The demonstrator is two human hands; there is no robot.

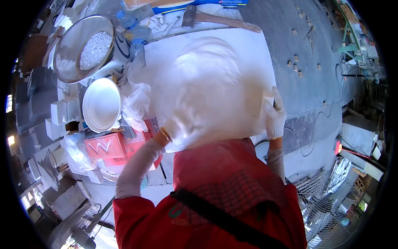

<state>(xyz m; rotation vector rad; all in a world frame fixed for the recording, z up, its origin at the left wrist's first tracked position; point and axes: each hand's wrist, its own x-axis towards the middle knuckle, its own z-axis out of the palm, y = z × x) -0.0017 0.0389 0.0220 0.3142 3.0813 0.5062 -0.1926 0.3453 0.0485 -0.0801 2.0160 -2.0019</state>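
A broad white slab (pixel 161 54) lies before me, its surface covered with pale white powder (pixel 207 62) marked by curved smears. My left hand (pixel 181 125), in a white glove, is over the slab's near left part. Motion smears its fingers, so their shape and anything in them cannot be made out. At the slab's right edge is my right hand (pixel 275 114), also in a white glove, thumb and fingers closed around that edge. A hammer (pixel 224 20) with a wooden handle rests past the slab's far edge, beside a white marker pen (pixel 171 25).
Left of the slab stand a bucket (pixel 66 62) holding white chips (pixel 96 50), a white basin (pixel 101 106), a clear plastic bag (pixel 137 106) and red boxes (pixel 105 146). Small blocks (pixel 296 58) dot the grey floor at right. Wire-caged fans (pixel 327 203) stand at both lower sides.
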